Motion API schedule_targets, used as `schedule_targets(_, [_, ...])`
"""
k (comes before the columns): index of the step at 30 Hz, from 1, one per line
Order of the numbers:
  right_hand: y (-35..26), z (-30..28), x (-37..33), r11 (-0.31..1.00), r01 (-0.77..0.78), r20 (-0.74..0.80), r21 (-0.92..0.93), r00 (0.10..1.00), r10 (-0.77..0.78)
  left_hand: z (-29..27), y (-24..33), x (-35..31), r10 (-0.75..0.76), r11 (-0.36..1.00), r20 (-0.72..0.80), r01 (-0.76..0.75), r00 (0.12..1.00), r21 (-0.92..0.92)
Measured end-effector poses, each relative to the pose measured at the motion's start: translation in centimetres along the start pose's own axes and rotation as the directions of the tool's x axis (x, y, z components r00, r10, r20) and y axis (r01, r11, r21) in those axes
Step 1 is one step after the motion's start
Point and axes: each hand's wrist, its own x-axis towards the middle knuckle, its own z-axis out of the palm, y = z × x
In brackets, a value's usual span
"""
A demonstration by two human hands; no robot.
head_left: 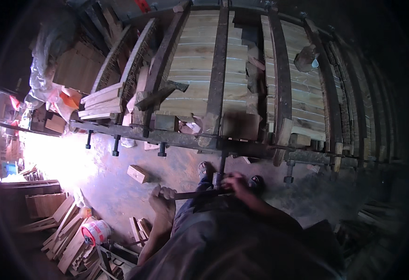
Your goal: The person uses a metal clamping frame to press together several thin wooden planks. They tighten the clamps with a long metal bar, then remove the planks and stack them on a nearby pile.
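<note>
My left hand is closed round the free end of a long dark wrench. The wrench lies nearly level in front of my body, its other end at the head of a threaded clamp screw. Beside that screw head my right hand is curled over the wrench's far end. The screw hangs from the front beam of a clamping rack. Just behind it a brown wooden block sits blurred between the clamp bars. Light boards with pale seams lie side by side under a dark bar.
Other screws stick out along the beam. A second board panel lies to the right. A loose wood block is on the floor. A white bucket and scattered wood strips fill the lower left. Bright light falls at left.
</note>
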Motion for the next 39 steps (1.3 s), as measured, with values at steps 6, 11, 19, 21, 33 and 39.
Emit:
schedule_targets(6, [7.8, -3.8, -0.1, 0.555, 0.571, 0.231, -0.605, 0.793, -0.564, -0.4, 0.2, 1.7, -0.069, 0.997, 0.204, 0.072, 0.977, -0.006])
schedule_targets(11, [6.2, 1.5, -2.3, 0.636, 0.505, 0.390, -0.583, 0.861, -0.326, -2.1, 1.3, 1.7, -0.075, 0.997, 0.156, 0.073, 0.985, 0.015])
schedule_targets(19, [10.2, 5.5, 0.1, 0.855, 0.288, 0.325, -0.431, 0.934, -0.150, -5.5, 6.9, 2.5, -0.039, 0.996, -0.011, 0.039, 0.999, 0.077])
schedule_targets(21, [10.4, 7.2, 1.7, 0.877, 0.228, 0.323, -0.422, 0.942, -0.089, -6.1, 8.7, 3.8, -0.031, 0.999, -0.019, 0.032, 0.999, 0.034])
schedule_targets(33, [4.4, 24.8, 12.0, 0.612, -0.177, -0.200, -0.771, 0.979, 0.031, -16.3, 19.0, 22.7, -0.132, 0.973, -0.240, 0.079, 0.962, -0.219])
schedule_targets(39, [1.3, 31.9, 13.5, 0.625, -0.239, -0.347, -0.743, 0.936, -0.055, -17.7, 20.5, 32.1, -0.209, 0.961, -0.252, 0.152, 0.945, -0.229])
